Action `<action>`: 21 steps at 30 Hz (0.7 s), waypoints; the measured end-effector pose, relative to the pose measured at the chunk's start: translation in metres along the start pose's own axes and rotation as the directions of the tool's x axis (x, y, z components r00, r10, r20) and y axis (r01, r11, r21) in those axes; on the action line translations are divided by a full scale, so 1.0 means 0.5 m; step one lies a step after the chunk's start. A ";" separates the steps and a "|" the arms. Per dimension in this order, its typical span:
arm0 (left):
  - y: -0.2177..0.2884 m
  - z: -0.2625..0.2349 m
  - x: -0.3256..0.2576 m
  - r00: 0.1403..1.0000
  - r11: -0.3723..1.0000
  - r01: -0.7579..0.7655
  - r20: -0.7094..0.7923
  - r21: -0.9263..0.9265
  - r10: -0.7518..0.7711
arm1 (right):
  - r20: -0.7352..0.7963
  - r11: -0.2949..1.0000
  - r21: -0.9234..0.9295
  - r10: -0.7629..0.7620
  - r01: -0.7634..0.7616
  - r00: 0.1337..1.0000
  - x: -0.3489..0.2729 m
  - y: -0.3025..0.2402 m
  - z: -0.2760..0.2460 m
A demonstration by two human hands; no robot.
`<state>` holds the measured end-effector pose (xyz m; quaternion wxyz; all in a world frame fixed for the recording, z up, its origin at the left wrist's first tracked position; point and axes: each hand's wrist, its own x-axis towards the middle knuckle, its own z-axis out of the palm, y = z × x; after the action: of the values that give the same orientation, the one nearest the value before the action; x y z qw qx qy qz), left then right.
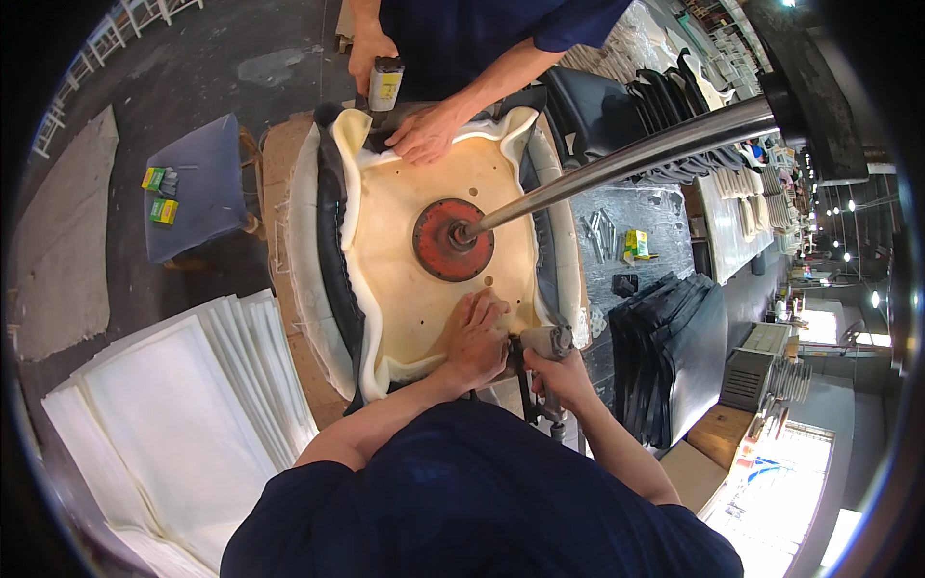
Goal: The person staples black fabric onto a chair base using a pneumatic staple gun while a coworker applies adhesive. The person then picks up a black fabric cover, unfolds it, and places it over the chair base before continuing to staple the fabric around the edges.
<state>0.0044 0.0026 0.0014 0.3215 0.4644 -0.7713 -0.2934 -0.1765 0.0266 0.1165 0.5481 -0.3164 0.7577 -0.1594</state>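
At the wooden panel's (395, 250) five o'clock, our right hand (567, 378) grips a staple gun (547, 340), long axis twelve-to-six; our left hand (477, 337) rests loosely spread.

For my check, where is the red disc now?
In the head view, the red disc lies just above centre, on the pale board, where the metal rod ends.

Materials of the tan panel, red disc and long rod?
Tan panel: probably wood board; smooth, matt, with round holes.
Red disc: likely painted metal; uneven red, darker rim.
Rod: likely polished steel; bright lengthwise highlights.
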 end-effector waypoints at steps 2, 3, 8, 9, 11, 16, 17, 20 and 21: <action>-0.002 0.002 -0.001 1.000 1.000 -0.007 -0.026 0.009 0.007 | -0.015 1.000 -0.029 -0.012 0.012 1.000 0.000 -0.002 0.005; 0.000 -0.001 -0.001 1.000 1.000 0.005 -0.002 -0.004 -0.005 | -0.017 0.998 -0.053 -0.034 0.033 0.999 -0.001 -0.006 0.011; 0.006 -0.005 0.001 0.999 1.000 0.011 0.039 -0.014 -0.010 | -0.015 0.987 -0.150 -0.063 0.060 0.998 0.009 -0.012 0.019; 0.005 -0.003 0.002 1.000 1.000 0.007 0.029 -0.008 -0.007 | -0.014 0.990 -0.124 -0.064 0.062 0.998 0.013 -0.006 0.016; 0.007 0.004 0.002 1.000 1.000 -0.006 0.012 0.001 0.006 | -0.018 0.996 -0.070 -0.065 0.064 0.998 0.016 0.011 0.006; 0.001 0.007 0.004 1.000 1.000 0.010 -0.007 -0.001 -0.010 | -0.061 0.982 0.155 -0.100 0.109 0.993 -0.037 0.008 -0.030; 0.000 0.006 0.006 1.000 1.000 0.027 -0.008 0.002 -0.027 | -0.032 0.985 0.145 -0.085 0.089 0.996 -0.040 -0.002 -0.033; 0.006 0.013 0.008 0.999 1.000 0.018 -0.038 -0.016 -0.019 | 0.005 0.994 0.094 -0.057 0.057 0.998 -0.039 0.007 -0.044; 0.007 0.015 0.007 0.999 1.000 0.008 -0.049 -0.021 -0.009 | 0.010 0.996 0.080 -0.049 0.048 0.999 -0.037 0.007 -0.041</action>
<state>-0.0045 0.0019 0.0002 0.3438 0.4715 -0.7582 -0.2910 -0.1930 0.0390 0.1354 0.5608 -0.3133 0.7396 -0.2008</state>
